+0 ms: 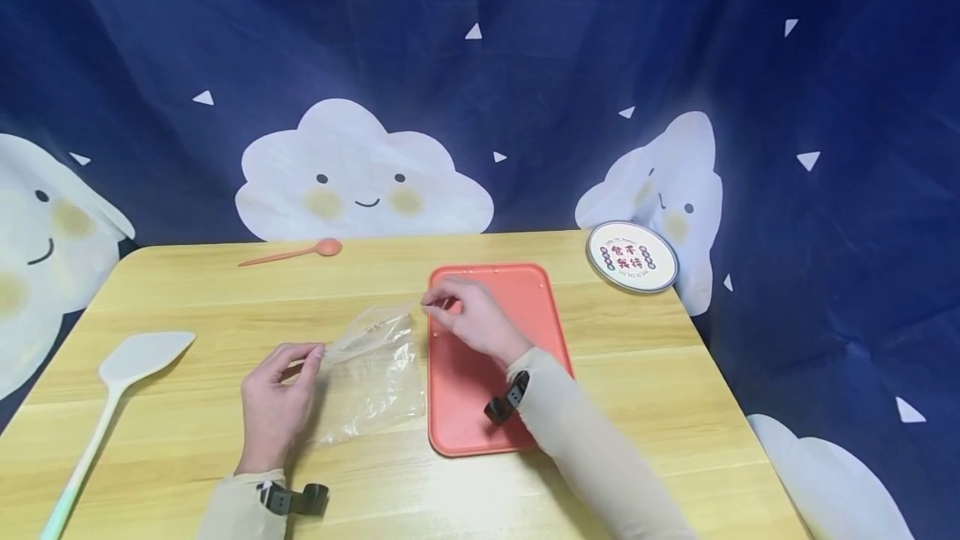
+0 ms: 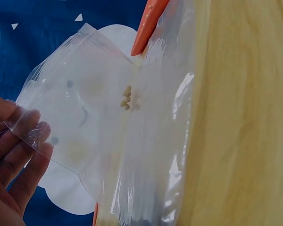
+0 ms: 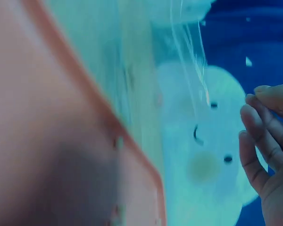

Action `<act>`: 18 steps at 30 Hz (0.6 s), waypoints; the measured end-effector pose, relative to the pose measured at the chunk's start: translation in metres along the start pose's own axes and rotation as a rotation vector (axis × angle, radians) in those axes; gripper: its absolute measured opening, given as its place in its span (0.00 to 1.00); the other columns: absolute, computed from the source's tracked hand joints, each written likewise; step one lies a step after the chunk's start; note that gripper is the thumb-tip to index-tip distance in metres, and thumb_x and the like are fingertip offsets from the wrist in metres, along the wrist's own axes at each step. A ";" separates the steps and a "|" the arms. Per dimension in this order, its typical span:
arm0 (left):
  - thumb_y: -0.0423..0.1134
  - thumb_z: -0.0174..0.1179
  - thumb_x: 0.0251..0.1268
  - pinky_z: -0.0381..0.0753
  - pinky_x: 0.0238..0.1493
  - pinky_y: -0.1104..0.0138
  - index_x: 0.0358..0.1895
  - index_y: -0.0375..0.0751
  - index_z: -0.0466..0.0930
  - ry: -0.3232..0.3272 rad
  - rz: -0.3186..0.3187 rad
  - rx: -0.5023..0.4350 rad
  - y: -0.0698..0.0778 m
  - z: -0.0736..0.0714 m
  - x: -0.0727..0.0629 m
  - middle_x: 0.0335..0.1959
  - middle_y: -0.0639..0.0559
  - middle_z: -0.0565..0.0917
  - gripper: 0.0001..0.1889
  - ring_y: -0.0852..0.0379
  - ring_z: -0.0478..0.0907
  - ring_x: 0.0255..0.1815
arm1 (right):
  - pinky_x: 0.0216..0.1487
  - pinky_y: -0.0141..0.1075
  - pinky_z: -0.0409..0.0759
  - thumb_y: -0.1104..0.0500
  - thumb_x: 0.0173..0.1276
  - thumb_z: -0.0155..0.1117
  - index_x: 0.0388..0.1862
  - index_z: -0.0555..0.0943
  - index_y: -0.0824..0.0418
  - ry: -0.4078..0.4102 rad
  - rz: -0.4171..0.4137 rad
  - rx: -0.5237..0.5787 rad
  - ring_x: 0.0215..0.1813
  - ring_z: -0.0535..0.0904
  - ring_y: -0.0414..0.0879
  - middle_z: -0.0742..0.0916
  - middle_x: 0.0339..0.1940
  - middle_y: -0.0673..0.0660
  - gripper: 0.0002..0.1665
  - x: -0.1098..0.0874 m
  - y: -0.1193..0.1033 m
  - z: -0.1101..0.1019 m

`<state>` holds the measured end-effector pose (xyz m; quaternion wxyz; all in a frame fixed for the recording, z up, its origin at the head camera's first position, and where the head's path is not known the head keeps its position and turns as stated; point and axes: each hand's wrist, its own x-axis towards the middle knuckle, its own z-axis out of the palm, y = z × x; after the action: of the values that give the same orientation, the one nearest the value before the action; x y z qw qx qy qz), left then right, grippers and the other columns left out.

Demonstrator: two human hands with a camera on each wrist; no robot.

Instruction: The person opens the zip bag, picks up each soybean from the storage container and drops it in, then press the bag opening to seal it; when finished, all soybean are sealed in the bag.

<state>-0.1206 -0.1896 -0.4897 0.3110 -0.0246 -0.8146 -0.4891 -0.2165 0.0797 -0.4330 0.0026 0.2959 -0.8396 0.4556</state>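
Note:
My left hand (image 1: pixel 277 398) pinches the edge of a clear plastic zip bag (image 1: pixel 382 373). In the left wrist view, several small tan beans (image 2: pixel 126 98) show through the film of the bag. My right hand (image 1: pixel 480 319) hovers over the left side of a red tray (image 1: pixel 517 415), its fingertips close to the upper right corner of the bag. In the right wrist view, the thumb and fingertips of that hand come together, a little apart from the bag film; whether something tiny sits between them is hidden. A few small beans lie along the tray's edges.
A white turner (image 1: pixel 142 357) with a pale green handle end lies at the left. Along the back edge lies an orange spoon (image 1: pixel 327 247). At the back right corner is an oval plate (image 1: pixel 632 273) with red lettering. A dark blue cloud-patterned curtain (image 1: pixel 540 40) hangs behind the table.

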 end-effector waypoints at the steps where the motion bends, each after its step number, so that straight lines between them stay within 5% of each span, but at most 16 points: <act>1: 0.25 0.66 0.60 0.79 0.43 0.79 0.36 0.34 0.87 -0.003 0.000 -0.001 0.000 0.000 0.000 0.34 0.48 0.87 0.03 0.71 0.79 0.39 | 0.42 0.37 0.80 0.62 0.67 0.68 0.42 0.84 0.58 -0.006 -0.011 0.012 0.40 0.77 0.37 0.82 0.36 0.43 0.05 0.003 -0.004 0.004; 8: 0.23 0.66 0.59 0.78 0.42 0.81 0.36 0.34 0.87 -0.007 -0.002 0.000 -0.002 0.001 -0.001 0.35 0.48 0.87 0.05 0.72 0.79 0.39 | 0.44 0.30 0.80 0.62 0.68 0.67 0.42 0.84 0.58 -0.082 -0.103 -0.015 0.41 0.76 0.33 0.81 0.37 0.42 0.05 0.021 -0.019 0.037; 18: 0.25 0.66 0.61 0.79 0.41 0.79 0.36 0.34 0.87 -0.010 -0.019 -0.015 0.000 0.002 -0.001 0.35 0.48 0.87 0.04 0.69 0.79 0.38 | 0.50 0.21 0.72 0.58 0.70 0.66 0.45 0.84 0.54 -0.182 -0.078 -0.173 0.45 0.76 0.31 0.82 0.41 0.40 0.06 0.026 -0.024 0.064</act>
<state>-0.1208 -0.1881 -0.4907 0.3021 -0.0217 -0.8125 -0.4981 -0.2089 0.0077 -0.4449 -0.0305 0.3670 -0.8605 0.3520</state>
